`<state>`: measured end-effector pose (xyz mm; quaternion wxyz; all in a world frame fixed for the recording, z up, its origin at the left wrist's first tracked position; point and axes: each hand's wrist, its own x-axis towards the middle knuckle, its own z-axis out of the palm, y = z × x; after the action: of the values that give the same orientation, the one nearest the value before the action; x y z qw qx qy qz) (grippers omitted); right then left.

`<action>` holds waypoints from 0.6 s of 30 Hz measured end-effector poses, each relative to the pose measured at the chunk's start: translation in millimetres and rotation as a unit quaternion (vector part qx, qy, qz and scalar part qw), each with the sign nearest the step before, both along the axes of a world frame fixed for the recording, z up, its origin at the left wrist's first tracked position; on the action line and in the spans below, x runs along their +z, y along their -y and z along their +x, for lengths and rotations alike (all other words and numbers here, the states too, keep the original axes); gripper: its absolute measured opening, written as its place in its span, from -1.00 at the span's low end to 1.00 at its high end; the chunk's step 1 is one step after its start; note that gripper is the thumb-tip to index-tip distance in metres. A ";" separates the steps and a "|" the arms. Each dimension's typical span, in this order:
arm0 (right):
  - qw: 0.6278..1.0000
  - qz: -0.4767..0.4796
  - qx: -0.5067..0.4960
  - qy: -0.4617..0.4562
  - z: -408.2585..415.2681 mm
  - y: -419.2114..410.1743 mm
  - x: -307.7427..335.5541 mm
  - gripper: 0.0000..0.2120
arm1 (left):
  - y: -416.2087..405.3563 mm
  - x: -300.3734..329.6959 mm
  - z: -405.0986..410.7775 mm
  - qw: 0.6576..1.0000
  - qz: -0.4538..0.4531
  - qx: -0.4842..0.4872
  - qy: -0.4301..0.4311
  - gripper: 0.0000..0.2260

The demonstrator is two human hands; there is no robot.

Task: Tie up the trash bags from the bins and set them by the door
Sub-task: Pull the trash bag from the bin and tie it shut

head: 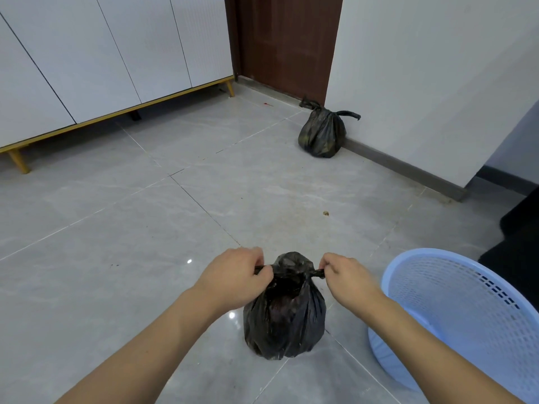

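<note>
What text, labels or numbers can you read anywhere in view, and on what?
None: no readable text in this view.
Near bag, held by left hand and right hand: plain black, no print.
Far bag: no label visible.
Blue basket, door, cabinet: unmarked.

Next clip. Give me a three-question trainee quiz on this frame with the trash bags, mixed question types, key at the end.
1. True or false: the far bag lies by the wall next to the door.
2. What does each hand grip? A) the bin's rim B) a twisted end of the near bag C) nothing
3. Fill in: the blue bin stands to the ____ of the near bag.

Key
1. True; it is already tied.
2. B; the left hand and right hand each pinch one end, pulled apart over the bag's top.
3. Right.
</note>
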<state>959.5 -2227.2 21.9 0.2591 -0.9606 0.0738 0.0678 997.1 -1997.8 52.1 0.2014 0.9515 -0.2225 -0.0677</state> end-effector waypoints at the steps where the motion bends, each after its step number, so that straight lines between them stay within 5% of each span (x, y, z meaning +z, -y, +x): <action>1: 1.000 0.026 -0.010 -0.007 1.0 1.3 0.7 -0.71 | -2.8 1.0 3.3 1.000 0.019 0.000 -0.009 -0.63; 6: 1.000 0.002 0.024 0.014 13.0 -7.7 -1.4 -0.46 | -2.7 1.9 7.5 0.997 -0.009 -0.006 -0.078 -0.50; 9: 0.997 -0.080 -0.007 -0.024 18.2 1.7 -8.7 -0.48 | -25.4 -6.1 12.6 0.961 -0.093 0.046 -0.257 -0.54; 12: 0.987 -0.132 -0.030 -0.082 13.6 9.1 -19.3 -0.52 | -64.0 -24.0 11.0 0.930 0.003 0.089 -0.357 -0.56; 18: 0.994 -0.069 0.006 -0.090 22.3 -23.6 -25.6 -0.42 | -55.9 -30.4 11.0 0.958 0.053 0.104 -0.262 -0.82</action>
<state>981.8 -2203.7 -3.7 0.1840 -0.9667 0.0952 0.1499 1008.2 -1941.9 21.7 0.2078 0.9275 -0.0576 -0.3053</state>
